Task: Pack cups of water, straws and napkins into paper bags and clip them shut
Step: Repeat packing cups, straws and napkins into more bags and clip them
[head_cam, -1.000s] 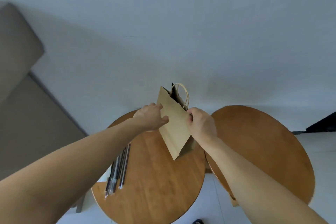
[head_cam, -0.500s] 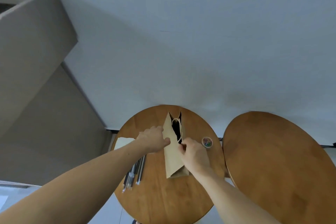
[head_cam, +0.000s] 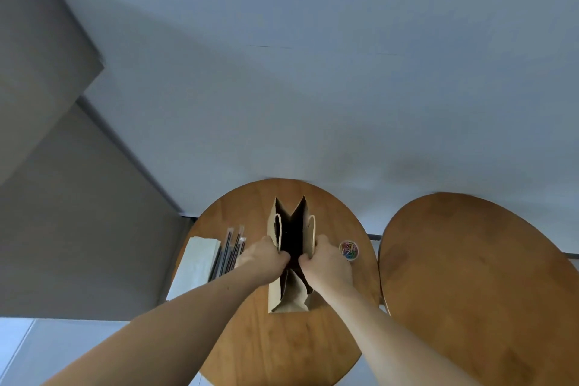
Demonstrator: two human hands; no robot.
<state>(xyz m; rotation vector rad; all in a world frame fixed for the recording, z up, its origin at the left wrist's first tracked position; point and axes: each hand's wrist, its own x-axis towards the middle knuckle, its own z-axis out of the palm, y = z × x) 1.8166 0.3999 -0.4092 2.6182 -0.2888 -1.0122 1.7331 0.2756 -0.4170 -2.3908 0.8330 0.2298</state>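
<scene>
Kraft-brown between both grips: left grip (head_cam: 264,260) curled over the rim of the paper bag (head_cam: 289,298) at 9 o'clock of its mouth, right grip (head_cam: 326,263) curled over the opposite rim at 3 o'clock, each pinching a side wall. Drawn apart, most likely to spread the gussets and square the mouth so that a cup can go in upright. Upright, it seems, near the middle of the round wooden counter (head_cam: 282,351), narrow side toward 6 o'clock, inside dark and contents not to be told; twine handles flopped along either wall.

At 9 o'clock of the bag, just beside the left wrist, wrapped straws (head_cam: 232,247) in a row. Outward from those, a pale stack of napkins (head_cam: 195,263) at the counter's edge, laid within easy reach of that side. At 3 o'clock, just beside the right grip, a small round tub (head_cam: 348,250) of coloured clips, handy for the closing step. Farther toward 3 o'clock, a second counter (head_cam: 470,276), apart from the first. No cups in view.
</scene>
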